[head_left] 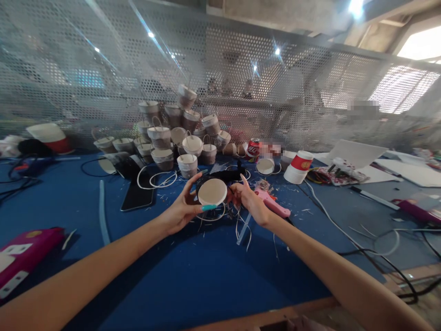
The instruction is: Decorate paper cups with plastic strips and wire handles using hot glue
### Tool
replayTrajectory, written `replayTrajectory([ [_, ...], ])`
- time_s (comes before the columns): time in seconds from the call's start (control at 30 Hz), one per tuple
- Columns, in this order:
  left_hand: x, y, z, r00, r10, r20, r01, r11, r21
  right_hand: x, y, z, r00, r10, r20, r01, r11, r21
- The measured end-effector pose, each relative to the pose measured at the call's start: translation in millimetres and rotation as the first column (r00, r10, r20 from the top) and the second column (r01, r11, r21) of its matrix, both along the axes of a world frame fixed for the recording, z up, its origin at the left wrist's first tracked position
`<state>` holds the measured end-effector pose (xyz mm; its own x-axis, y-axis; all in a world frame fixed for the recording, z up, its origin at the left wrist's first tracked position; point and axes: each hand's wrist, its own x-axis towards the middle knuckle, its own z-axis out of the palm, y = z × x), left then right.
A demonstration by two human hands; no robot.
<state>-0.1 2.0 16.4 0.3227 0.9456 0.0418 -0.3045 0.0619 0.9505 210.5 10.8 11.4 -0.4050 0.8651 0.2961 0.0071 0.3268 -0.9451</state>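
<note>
My left hand is closed around a small cup, thumb on the near rim and fingers at the far side. The cup's round, pale face is turned towards me, and its side looks dark. Just right of it is my right hand, its index finger raised and the other fingers curled together by the cup's side. What those fingers pinch, if anything, is too small to make out. A pink glue gun lies beside the right wrist. Below the hands are loose white cords and a clear glue stick.
Small cups with cord handles are piled against the perforated metal screen. A black phone, another translucent stick and a magenta case lie left. Right are a soda can, stacked red-and-white paper cups and cables.
</note>
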Motion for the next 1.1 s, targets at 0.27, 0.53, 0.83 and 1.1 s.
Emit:
replayTrajectory([
  [0.27, 3, -5, 9.2, 0.996, -0.087, 0.0, 0.087, 0.991, -0.099, 0, -3, 3.8, 0.999, 0.043, -0.013, -0.043, 0.999, -0.011],
  [0.53, -4, 5, -2.8, 0.992, -0.12, 0.035, 0.125, 0.979, -0.163, 1, -7, 12.9, 0.991, -0.07, -0.115, 0.058, 0.993, -0.107],
  [0.83, -9, 8, -3.8, 0.965, -0.204, 0.163, 0.239, 0.941, -0.24, 4, -8, 19.8, 0.991, -0.088, -0.104, 0.085, 0.996, -0.036],
  [1.1, -2, 3, 0.9, 0.994, -0.004, 0.111, 0.037, 0.954, -0.298, 1, -18, 32.5, 0.997, -0.08, 0.017, 0.079, 0.993, 0.087],
])
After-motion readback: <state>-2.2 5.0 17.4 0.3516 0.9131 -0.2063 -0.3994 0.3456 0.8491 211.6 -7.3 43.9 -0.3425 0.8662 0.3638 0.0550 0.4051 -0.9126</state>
